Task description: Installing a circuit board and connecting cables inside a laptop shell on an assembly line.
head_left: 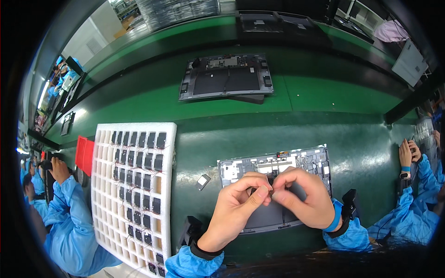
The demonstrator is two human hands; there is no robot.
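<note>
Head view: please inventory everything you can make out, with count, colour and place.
Opened flat rectangular device: one, dark grey, beneath the hands
Second opened rectangular device: one, dark grey, farther ahead
Long flat workbench: one, green, across the middle
Small rectangular part: one, black and silver, left of the nearer device
Gridded foam tray: one, white, left
Wired rectangular modules: dozens, black, in tray cells
Plain bin: one, red, beside the tray's left edge
Co-workers' sleeves: several, blue, both sides
Wristband: one, blue, right wrist
Left hand: one, bare, above the nearer device
Right hand: one, bare, fingertips meeting the left's

The hands [236, 204] nearly meet, fingers [252, 181] curled (thumbs [256, 198] pointing inward), wrists [209, 241] apart.
</note>
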